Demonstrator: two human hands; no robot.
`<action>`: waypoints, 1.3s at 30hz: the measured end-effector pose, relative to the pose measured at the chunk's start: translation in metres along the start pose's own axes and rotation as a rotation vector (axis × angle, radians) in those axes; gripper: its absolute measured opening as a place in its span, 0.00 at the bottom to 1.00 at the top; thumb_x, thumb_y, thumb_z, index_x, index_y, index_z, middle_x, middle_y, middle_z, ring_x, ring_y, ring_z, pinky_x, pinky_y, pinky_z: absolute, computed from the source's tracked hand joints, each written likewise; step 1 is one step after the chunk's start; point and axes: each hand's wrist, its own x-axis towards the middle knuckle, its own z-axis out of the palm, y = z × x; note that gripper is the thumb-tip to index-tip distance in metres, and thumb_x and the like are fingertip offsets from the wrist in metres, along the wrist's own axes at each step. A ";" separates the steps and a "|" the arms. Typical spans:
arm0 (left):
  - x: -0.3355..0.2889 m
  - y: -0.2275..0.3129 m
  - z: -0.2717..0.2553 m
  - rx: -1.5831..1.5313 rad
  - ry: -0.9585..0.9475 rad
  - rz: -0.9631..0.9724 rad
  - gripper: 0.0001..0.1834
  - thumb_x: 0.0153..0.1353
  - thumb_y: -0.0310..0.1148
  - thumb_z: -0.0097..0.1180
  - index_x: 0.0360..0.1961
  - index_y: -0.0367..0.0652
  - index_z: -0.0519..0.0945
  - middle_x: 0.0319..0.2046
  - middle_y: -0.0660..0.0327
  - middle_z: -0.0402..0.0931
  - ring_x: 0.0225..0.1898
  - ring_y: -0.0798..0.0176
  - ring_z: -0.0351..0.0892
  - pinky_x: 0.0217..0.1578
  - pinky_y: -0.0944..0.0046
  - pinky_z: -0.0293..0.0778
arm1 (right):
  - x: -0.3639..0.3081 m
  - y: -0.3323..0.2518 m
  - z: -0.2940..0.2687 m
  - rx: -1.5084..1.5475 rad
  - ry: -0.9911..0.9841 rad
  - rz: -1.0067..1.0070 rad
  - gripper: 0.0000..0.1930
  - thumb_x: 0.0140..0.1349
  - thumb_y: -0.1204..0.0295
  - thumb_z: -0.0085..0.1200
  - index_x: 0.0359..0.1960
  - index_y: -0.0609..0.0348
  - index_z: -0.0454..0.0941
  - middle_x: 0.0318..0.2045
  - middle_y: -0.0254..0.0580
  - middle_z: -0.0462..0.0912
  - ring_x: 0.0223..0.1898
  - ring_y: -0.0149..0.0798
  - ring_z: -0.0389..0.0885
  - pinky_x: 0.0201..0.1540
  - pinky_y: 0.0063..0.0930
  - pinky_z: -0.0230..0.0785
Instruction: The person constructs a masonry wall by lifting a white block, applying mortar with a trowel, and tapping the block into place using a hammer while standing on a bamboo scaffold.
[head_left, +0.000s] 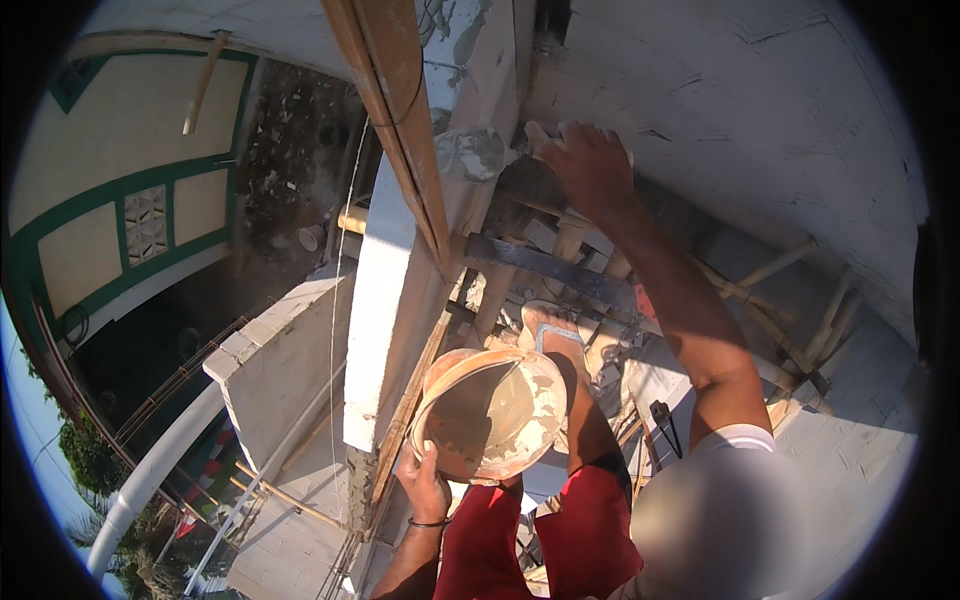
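Head view: left hand [424, 487] grips near rim of mortar-caked orange bowl [490, 412], bowl held low centre beside white wall edge [385, 300]. Right hand [590, 165] far up, fingers spread, pressing grey block wall [760, 110]. Bamboo scaffold poles [770, 320] right, sandalled foot [550, 335] beyond bowl.

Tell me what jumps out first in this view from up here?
The mortar-smeared orange bowl at centre, gripped at its rim by the left hand. Above it, the right hand presses against the grey wall beside the white column. Below lie bamboo scaffold poles and a sandalled foot.
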 end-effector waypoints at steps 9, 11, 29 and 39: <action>-0.002 0.005 0.007 -0.026 -0.008 -0.022 0.17 0.69 0.30 0.52 0.56 0.33 0.74 0.45 0.60 0.76 0.45 0.68 0.75 0.49 0.66 0.71 | 0.063 0.053 -0.001 -0.098 -0.189 0.213 0.12 0.58 0.67 0.60 0.44 0.45 0.79 0.42 0.43 0.76 0.47 0.46 0.79 0.51 0.45 0.70; -0.004 0.012 0.019 -0.051 0.003 -0.009 0.17 0.69 0.29 0.52 0.56 0.32 0.74 0.45 0.60 0.76 0.45 0.69 0.74 0.48 0.66 0.71 | 0.059 0.062 0.029 -0.001 -0.052 0.209 0.12 0.60 0.67 0.58 0.45 0.50 0.78 0.42 0.44 0.76 0.46 0.48 0.78 0.48 0.45 0.71; -0.001 -0.008 0.002 0.063 0.017 -0.026 0.19 0.70 0.29 0.52 0.59 0.31 0.73 0.50 0.58 0.76 0.49 0.66 0.75 0.53 0.65 0.69 | -0.039 -0.091 0.086 1.044 0.155 0.579 0.26 0.60 0.65 0.63 0.58 0.62 0.70 0.45 0.56 0.80 0.48 0.53 0.81 0.51 0.42 0.72; -0.003 -0.007 -0.003 0.001 0.003 0.021 0.20 0.70 0.28 0.52 0.59 0.30 0.73 0.50 0.58 0.76 0.50 0.67 0.74 0.53 0.65 0.69 | -0.067 -0.114 0.051 1.353 -0.121 0.458 0.27 0.59 0.66 0.61 0.59 0.62 0.70 0.46 0.58 0.81 0.50 0.55 0.82 0.51 0.40 0.74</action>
